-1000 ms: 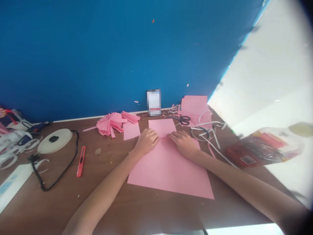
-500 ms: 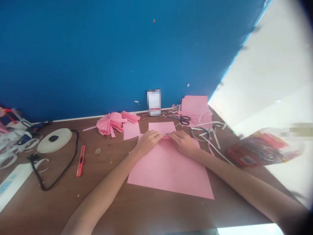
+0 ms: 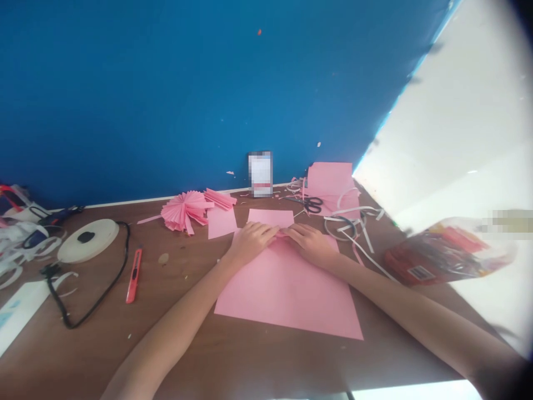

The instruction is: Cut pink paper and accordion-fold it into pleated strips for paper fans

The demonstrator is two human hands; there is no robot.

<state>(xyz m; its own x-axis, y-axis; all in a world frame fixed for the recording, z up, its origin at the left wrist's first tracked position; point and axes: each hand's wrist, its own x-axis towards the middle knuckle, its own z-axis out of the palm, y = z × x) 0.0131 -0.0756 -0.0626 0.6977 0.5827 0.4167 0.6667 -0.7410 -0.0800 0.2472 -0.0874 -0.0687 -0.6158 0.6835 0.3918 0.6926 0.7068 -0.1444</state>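
A large pink paper sheet [image 3: 287,294] lies on the brown table in front of me. Its far edge is folded in a narrow strip, and both hands pinch that edge near its middle. My left hand [image 3: 255,240] is closed on the left part of the fold, fingers bent over it. Close beside it, my right hand [image 3: 310,243] is closed on the right part. The fingertips nearly meet and hide most of the fold. Just beyond the hands lies a smaller pink paper piece [image 3: 270,216].
Left are a pleated pink paper rosette [image 3: 185,211], a red box cutter [image 3: 134,276], a white ribbon spool [image 3: 94,240] and a black cable [image 3: 119,286]. Right are scissors [image 3: 313,205], pink sheets [image 3: 331,180], white strips and a plastic bag [image 3: 441,253]. A phone [image 3: 261,175] leans on the blue wall.
Both hands stay on the folded edge with only slight finger movement. The whole view has shifted a little, so things appear slightly farther left.
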